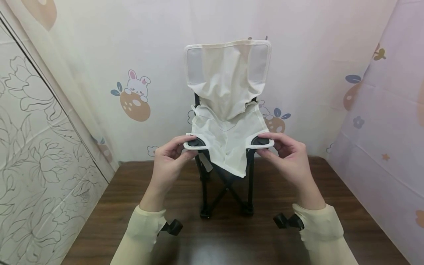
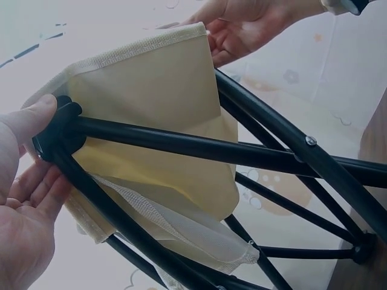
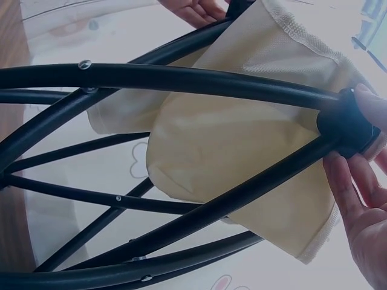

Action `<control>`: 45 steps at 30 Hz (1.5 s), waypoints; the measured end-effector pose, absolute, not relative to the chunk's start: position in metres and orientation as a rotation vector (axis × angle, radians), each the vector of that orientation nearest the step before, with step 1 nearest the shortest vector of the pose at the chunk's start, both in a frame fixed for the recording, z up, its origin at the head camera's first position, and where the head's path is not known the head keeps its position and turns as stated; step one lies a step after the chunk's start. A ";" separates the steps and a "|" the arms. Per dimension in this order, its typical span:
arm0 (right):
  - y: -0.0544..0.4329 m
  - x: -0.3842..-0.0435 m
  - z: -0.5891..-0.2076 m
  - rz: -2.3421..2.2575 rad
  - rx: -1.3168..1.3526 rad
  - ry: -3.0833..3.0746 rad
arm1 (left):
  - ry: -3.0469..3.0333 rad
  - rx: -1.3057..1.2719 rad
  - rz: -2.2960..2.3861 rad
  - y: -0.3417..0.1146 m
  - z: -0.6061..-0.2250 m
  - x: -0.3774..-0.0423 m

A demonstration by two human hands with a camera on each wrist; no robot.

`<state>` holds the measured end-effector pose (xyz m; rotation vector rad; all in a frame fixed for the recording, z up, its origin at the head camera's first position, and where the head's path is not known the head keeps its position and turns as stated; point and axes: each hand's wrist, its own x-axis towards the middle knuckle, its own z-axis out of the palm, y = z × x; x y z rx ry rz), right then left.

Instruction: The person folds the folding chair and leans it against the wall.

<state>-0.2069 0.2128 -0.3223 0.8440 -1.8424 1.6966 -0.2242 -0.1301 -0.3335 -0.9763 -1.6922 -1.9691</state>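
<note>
A small folding chair [image 1: 228,129] with cream fabric and a black tube frame stands upright on a brown wooden table [image 1: 139,191]. Its backrest [image 1: 225,70] faces me, and the seat sags in creases. At the seat's front left corner my left hand [image 1: 170,156] pinches the black corner piece between thumb and fingers. My right hand [image 1: 288,154] pinches the matching front right corner the same way. From below, the left wrist view shows a black joint [image 2: 60,130] under the left thumb; in the right wrist view another joint [image 3: 346,124] lies against the right fingers.
Behind the table hangs a pale curtain [image 1: 159,44] printed with rabbits and carrots. A panel with flower line drawings [image 1: 43,147] borders the left side. Crossed legs [image 1: 226,187] of the chair reach down to the tabletop. A small grey tag [image 1: 206,162] hangs under the left corner.
</note>
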 end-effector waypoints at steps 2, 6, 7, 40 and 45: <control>0.212 -0.207 -0.322 1.715 0.854 -1.824 | -1.693 -0.973 -1.969 -0.129 -0.333 -0.225; 0.211 -0.208 -0.321 1.745 0.874 -1.787 | -1.696 -0.968 -1.965 -0.129 -0.333 -0.225; 0.211 -0.208 -0.322 1.741 0.878 -1.783 | -1.696 -0.970 -1.967 -0.128 -0.333 -0.225; 0.202 -0.207 -0.319 1.746 0.811 -1.807 | -1.708 -0.966 -1.992 -0.127 -0.329 -0.224; 0.201 -0.206 -0.319 1.751 0.800 -1.814 | -1.699 -0.981 -1.992 -0.126 -0.328 -0.225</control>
